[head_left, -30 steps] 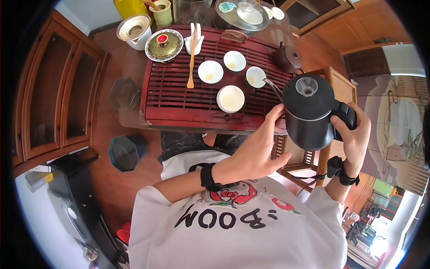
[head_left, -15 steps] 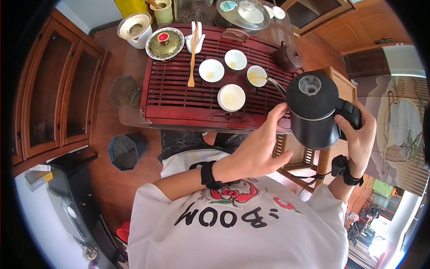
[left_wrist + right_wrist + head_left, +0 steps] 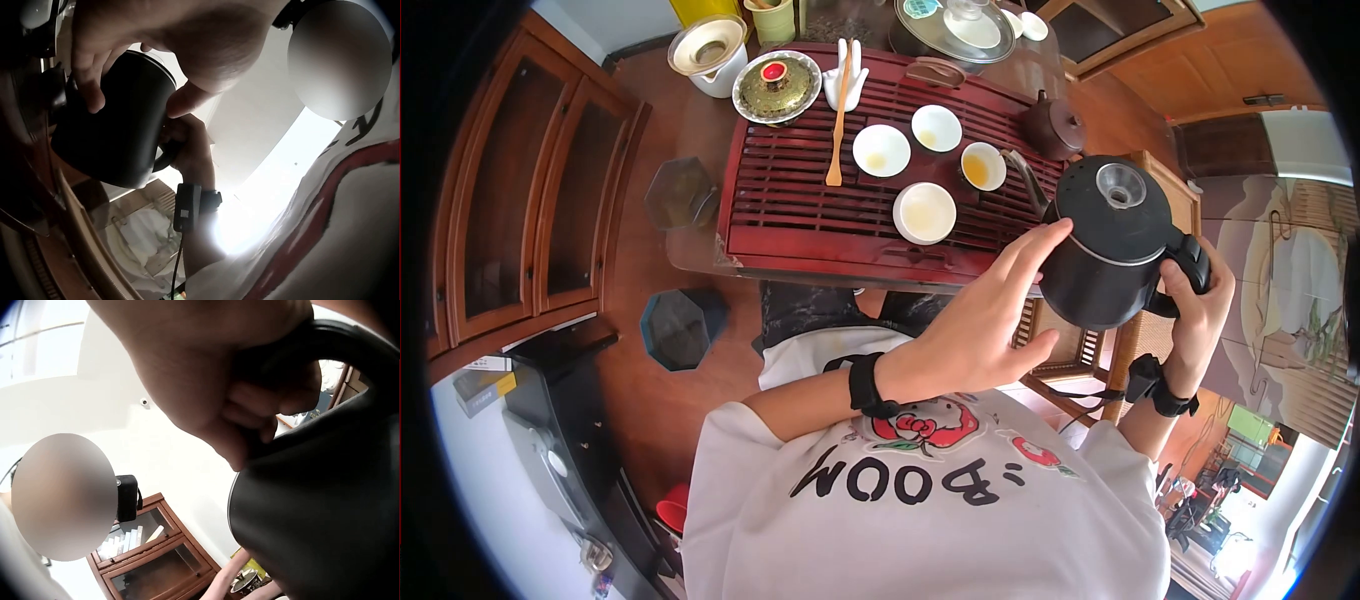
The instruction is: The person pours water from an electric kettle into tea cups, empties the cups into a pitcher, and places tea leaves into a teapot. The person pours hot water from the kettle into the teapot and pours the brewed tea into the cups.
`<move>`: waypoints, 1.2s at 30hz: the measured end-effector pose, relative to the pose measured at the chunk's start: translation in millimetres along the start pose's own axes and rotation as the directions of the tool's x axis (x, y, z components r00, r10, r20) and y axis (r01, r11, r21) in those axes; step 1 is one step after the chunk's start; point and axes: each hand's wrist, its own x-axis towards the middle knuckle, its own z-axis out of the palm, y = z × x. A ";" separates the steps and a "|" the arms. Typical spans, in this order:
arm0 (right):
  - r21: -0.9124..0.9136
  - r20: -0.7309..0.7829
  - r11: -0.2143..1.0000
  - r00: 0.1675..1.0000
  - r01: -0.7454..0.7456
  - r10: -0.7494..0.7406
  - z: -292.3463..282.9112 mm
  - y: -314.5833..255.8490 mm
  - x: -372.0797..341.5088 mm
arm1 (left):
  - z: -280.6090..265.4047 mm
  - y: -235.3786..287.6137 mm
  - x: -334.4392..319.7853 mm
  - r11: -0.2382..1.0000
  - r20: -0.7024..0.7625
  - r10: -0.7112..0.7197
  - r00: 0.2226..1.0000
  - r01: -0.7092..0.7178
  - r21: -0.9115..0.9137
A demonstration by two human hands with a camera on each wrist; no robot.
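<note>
A cabinet fills the left of the frame, with a dark bin on the floor at lower right of it. At upper left stand a white pot and, just beside it, a lidded bowl; next comes a white hand figure with a wooden scoop leaning on it, over the slatted tray. Four cups sit on the tray at upper centre: left cup, front cup, back cup and right cup, the last holding the most amber liquid. The left hand crosses in front of the tray's near right edge, fingers straight, thumb spread away from them, fingertips against the kettle's side. A brown teapot stands behind the kettle, which is held up right of centre, its spout by the right cup. The right hand, at right, has its fingers curled round the kettle's handle.
</note>
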 end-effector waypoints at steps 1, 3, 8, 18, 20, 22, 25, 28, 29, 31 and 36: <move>0.001 0.001 1.000 1.000 -0.001 0.001 -0.9 1.0 0.8 | -1.4 2.2 1.2 1.000 0.011 -0.007 1.000 0.007 0.016; 0.036 -0.005 0.999 1.000 0.000 0.000 -2.8 1.8 2.9 | -3.6 4.2 3.4 1.000 0.004 0.029 1.000 -0.029 0.006; 0.039 0.019 0.998 0.999 0.042 -0.043 2.1 -16.8 12.8 | -7.6 4.5 5.8 0.997 -0.030 0.072 0.997 -0.072 0.001; -0.086 0.140 0.984 0.980 0.156 -0.143 18.8 -45.0 36.8 | -16.5 -0.4 2.2 0.996 -0.124 0.063 0.990 -0.055 0.065; -0.077 0.141 0.986 0.981 0.148 -0.136 21.5 -47.3 38.2 | -17.1 -2.4 2.2 0.997 -0.127 0.064 0.990 -0.058 0.047; -0.070 0.141 0.988 0.982 0.137 -0.126 23.4 -50.4 38.7 | -17.5 -3.2 2.2 0.998 -0.115 0.052 0.992 -0.046 0.052; -0.101 0.141 0.986 0.983 0.131 -0.116 22.9 -56.2 40.2 | -17.9 -3.8 2.7 0.997 -0.119 0.056 0.991 -0.051 0.050; -0.133 0.159 0.979 0.978 0.158 -0.136 22.5 -58.8 42.1 | -18.1 -4.8 2.9 0.996 -0.123 0.069 0.990 -0.061 0.062; -0.139 0.157 0.976 0.977 0.168 -0.146 22.7 -59.3 42.6 | -18.3 -4.6 3.0 0.996 -0.123 0.069 0.990 -0.062 0.061; -0.147 0.156 0.973 0.975 0.180 -0.157 22.6 -61.1 43.2 | -19.0 -3.9 3.2 0.997 -0.121 0.064 0.991 -0.058 0.052; -0.173 0.150 0.967 0.976 0.185 -0.160 21.8 -65.5 42.9 | -19.4 -4.0 4.7 0.996 -0.123 0.078 0.989 -0.073 0.048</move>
